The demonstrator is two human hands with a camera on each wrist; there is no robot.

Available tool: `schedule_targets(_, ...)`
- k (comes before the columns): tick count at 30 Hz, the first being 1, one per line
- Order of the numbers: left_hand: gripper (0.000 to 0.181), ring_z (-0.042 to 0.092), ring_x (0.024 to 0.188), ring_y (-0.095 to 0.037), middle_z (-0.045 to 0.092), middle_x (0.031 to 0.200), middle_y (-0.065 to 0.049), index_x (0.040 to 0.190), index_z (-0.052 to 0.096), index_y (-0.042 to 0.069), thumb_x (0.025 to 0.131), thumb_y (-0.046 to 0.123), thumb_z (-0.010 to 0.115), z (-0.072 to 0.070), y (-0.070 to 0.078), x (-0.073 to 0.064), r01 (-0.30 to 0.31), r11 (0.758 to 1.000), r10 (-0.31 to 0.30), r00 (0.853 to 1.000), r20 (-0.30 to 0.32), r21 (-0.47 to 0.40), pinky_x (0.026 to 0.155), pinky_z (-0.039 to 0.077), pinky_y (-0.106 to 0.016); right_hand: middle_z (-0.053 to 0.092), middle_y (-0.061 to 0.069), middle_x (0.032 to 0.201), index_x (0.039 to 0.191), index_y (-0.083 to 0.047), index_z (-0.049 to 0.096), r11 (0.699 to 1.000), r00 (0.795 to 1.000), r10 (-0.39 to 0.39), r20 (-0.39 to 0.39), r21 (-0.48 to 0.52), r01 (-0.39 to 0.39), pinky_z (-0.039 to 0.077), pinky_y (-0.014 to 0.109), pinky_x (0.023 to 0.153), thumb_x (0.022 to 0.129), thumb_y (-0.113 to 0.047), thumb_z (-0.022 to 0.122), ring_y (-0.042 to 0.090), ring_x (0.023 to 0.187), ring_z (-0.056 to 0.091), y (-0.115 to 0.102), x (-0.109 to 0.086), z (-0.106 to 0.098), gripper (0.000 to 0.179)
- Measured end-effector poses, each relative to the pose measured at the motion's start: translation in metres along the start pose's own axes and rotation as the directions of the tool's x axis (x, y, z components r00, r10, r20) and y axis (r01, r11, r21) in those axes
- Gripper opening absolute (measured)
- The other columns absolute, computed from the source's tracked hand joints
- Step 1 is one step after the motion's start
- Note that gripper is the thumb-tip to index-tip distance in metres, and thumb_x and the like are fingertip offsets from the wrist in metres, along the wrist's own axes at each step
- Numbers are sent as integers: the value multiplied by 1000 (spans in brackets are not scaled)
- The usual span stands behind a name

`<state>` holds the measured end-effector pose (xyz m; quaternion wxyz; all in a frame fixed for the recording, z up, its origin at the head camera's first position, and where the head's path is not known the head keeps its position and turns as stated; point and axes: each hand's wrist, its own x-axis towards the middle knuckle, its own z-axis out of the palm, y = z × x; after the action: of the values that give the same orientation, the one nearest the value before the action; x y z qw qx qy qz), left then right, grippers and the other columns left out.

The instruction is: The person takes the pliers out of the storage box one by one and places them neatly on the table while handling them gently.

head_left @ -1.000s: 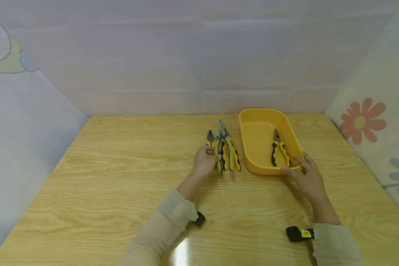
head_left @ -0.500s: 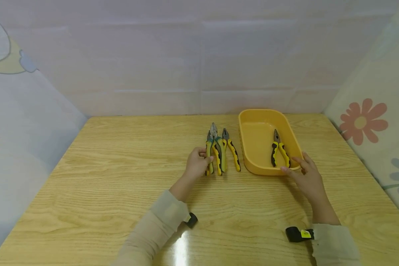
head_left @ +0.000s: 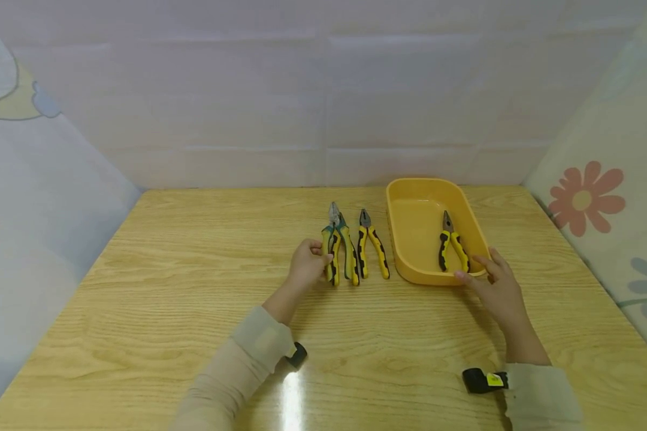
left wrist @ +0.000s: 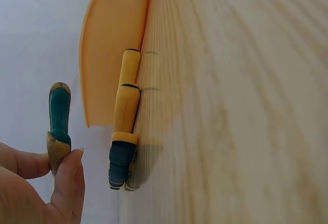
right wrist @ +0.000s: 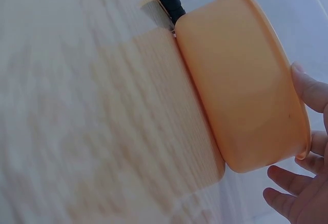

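Note:
My left hand (head_left: 306, 263) pinches one handle of a pair of green-and-yellow pliers (head_left: 347, 242) between thumb and fingers. In the left wrist view those pliers (left wrist: 60, 108) are held up off the wood. Behind and below them, partly covered in the head view, lie yellow-and-black pliers (head_left: 356, 275). A second yellow-and-black pair (head_left: 378, 246) lies just to their right. At the near right corner of the yellow tray (head_left: 417, 239), my right hand (head_left: 498, 293) grips the rim, thumb in front and fingers round the side. Inside the tray rest more yellow-and-black pliers (head_left: 449, 225).
The wooden table (head_left: 194, 263) runs back to a pale sheet-covered wall (head_left: 237, 120). Patterned side sheets stand at left and right, one with a red flower (head_left: 584, 197). A black wrist camera (head_left: 480, 380) sits near the right sleeve.
My left hand has moved left with the green-and-yellow pliers, from above the right yellow-and-black pair to above the left one. The right hand and tray have stayed put.

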<state>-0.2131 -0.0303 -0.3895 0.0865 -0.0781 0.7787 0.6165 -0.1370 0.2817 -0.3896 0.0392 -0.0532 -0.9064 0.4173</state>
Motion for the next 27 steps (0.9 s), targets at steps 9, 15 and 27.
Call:
schedule_targets(9,28,51,73,-22,47,91,-14,104,46,-6,80,-1,58,-9,-2,0,7,999,-7,1000,-10,46,56,48,-28,-4,16,142,131,7,26,1000,1000,0,-2,14,0,23,58,88,83,-41,53,50,118,16,0,-1,1,73)
schedule_targets(15,29,49,66,-17,46,88,-13,105,45,-8,80,-2,57,-16,-3,0,-13,999,14,1000,-8,53,49,46,-23,-4,14,142,131,7,27,1000,1000,-3,-4,13,3,23,57,89,83,-41,53,50,118,16,1,0,1,73)
schedule_targets(27,28,49,73,-20,46,91,-14,105,44,-7,81,0,57,-26,-6,4,9,994,-7,1000,-19,108,55,46,-26,-3,16,142,131,7,28,1000,1000,-22,-6,3,22,23,57,89,83,-40,53,50,117,17,2,0,0,72)
